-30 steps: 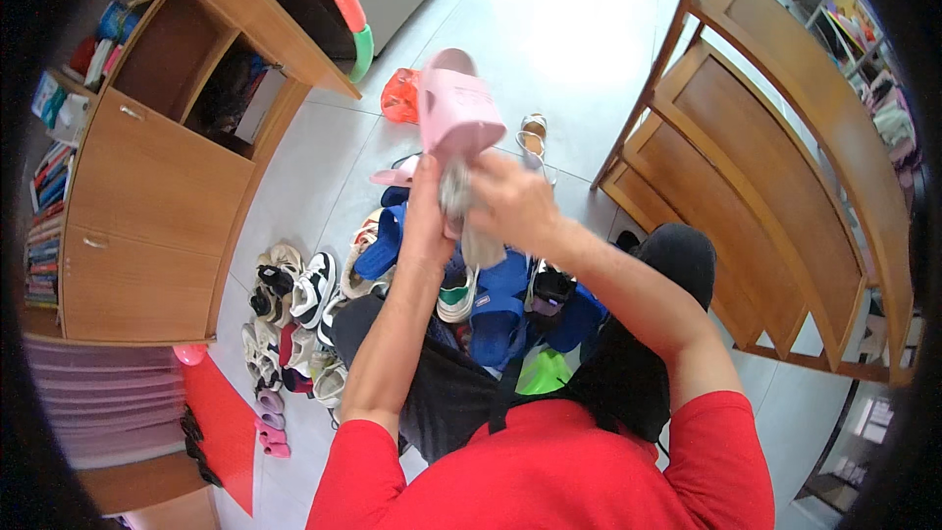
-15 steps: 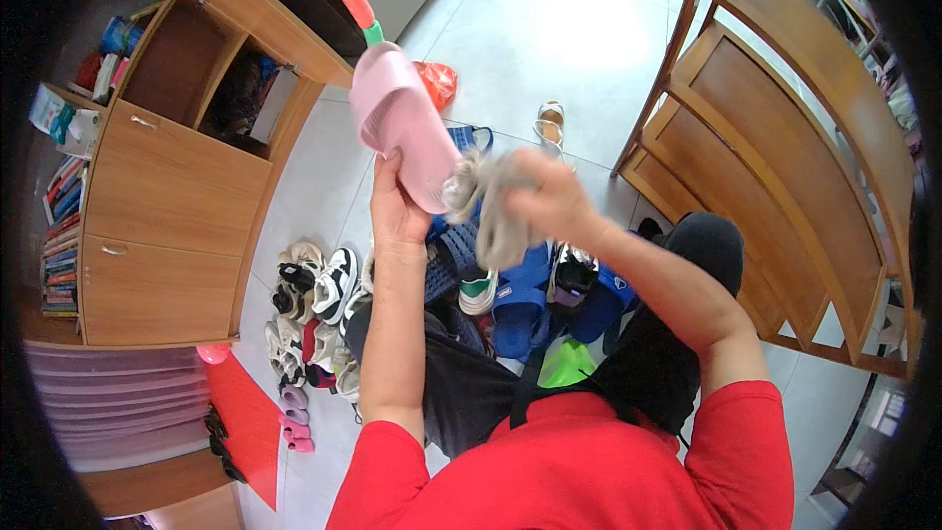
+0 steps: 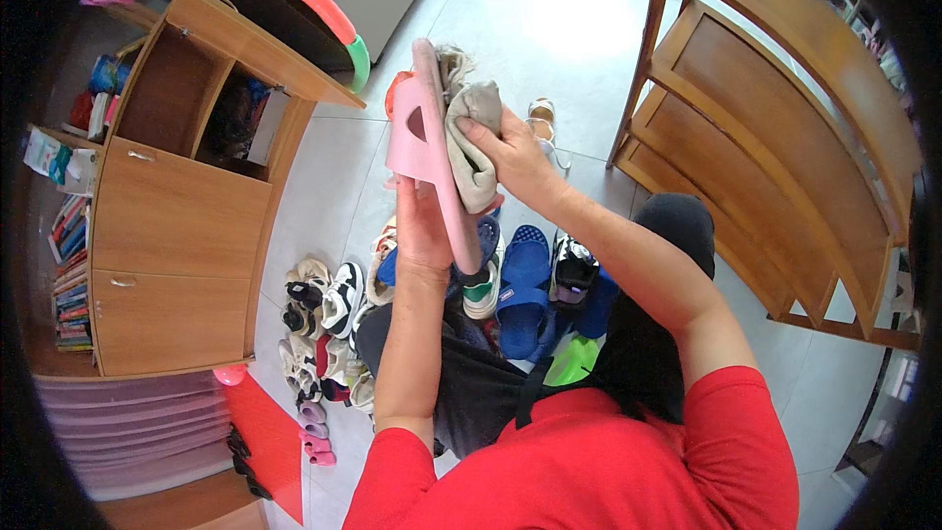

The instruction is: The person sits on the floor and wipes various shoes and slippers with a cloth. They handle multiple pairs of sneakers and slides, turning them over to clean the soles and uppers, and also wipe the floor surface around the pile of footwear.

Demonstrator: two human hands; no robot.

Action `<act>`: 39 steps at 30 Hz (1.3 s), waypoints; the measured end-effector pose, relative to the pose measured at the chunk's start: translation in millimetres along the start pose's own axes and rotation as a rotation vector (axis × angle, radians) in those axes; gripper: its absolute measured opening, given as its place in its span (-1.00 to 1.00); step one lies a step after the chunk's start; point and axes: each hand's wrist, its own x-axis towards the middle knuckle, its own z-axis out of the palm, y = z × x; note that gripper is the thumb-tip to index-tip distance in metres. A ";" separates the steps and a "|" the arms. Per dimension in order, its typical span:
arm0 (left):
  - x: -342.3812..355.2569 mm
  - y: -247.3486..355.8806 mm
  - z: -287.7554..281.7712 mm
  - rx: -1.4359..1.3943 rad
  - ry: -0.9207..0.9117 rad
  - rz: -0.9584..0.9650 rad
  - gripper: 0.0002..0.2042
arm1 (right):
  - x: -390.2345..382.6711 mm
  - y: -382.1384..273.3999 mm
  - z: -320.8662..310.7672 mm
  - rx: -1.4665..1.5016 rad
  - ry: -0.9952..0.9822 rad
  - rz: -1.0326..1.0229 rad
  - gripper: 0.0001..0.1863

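Near the floor's (image 3: 339,162) left edge, beside the wooden cabinet (image 3: 177,206), sits a black-and-white sneaker (image 3: 341,302). The left hand (image 3: 424,236) grips a pink slide sandal (image 3: 412,155), tipped on edge above the floor's middle; a folded grey cloth (image 3: 474,137) presses its sole, pinched between the right hand's (image 3: 520,162) thumb and fingers. Blue slides (image 3: 521,304) lie below.

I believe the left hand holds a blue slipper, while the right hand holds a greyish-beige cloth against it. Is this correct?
Not entirely: the slipper in the left hand is pink, not blue, as the head view shows. The right hand does hold a greyish-beige cloth against it.
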 end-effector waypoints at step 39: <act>6.2 -25.1 -17.3 -0.267 0.013 -0.048 -0.54 | -28.6 0.6 0.2 -0.883 -0.062 -0.680 -0.59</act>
